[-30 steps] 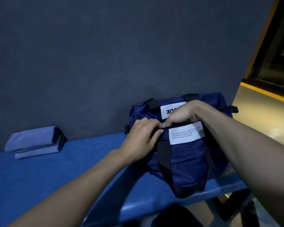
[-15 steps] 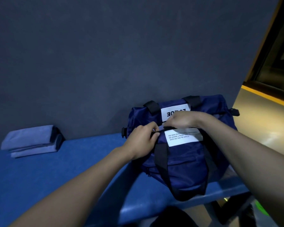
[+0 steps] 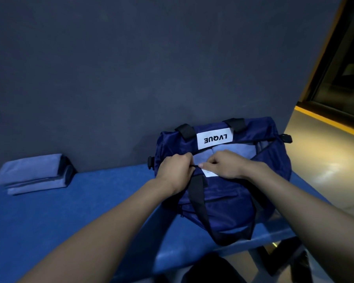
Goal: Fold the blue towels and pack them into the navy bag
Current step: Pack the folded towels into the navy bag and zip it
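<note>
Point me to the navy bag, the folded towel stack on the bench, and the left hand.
navy bag (image 3: 219,203): head view, on its front panel below the hands.
folded towel stack (image 3: 32,173): head view, on the top towel's upper face.
left hand (image 3: 175,170): head view, on the back of the hand, at the bag's opening.

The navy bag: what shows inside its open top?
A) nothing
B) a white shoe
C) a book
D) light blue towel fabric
D: light blue towel fabric shows in the gap of the navy bag, between the LVQUE label and both hands at the near edge.
</note>
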